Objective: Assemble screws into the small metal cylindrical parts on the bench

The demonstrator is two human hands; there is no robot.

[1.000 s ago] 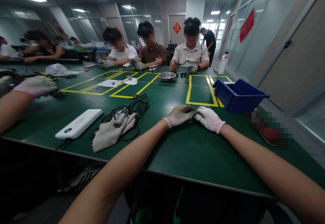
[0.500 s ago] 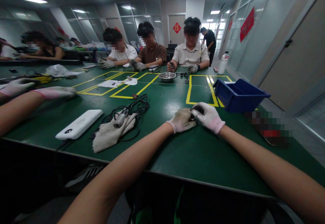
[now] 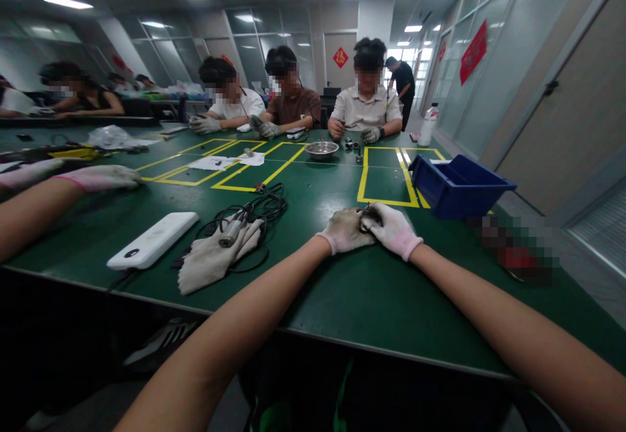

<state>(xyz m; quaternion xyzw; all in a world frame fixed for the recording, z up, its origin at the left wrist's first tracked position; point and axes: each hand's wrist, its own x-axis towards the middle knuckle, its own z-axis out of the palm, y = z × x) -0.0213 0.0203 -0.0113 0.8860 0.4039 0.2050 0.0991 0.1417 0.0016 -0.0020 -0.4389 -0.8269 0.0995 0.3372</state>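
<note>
Both my hands wear white work gloves and meet over the green table [image 3: 313, 295]. My left hand [image 3: 346, 230] is closed around a small dark metal part [image 3: 364, 224], most of which the gloves hide. From the other side my right hand [image 3: 391, 228] has its fingers curled onto the same part. A thin bit sticks up at the top, between the fingertips; its exact kind is too small to make out.
A blue bin [image 3: 462, 187] stands right of my hands. To the left lie a white power bank [image 3: 154, 239], a grey cloth glove [image 3: 210, 259] and a coiled black cable [image 3: 267, 207]. A metal bowl [image 3: 321, 151] sits ahead. A neighbour's gloved hand [image 3: 102, 177] rests far left; several co-workers sit opposite.
My right hand has shifted slightly left and down, closing in on the part beside my left hand. Across the table, a co-worker's hand has moved back from the small dark parts.
</note>
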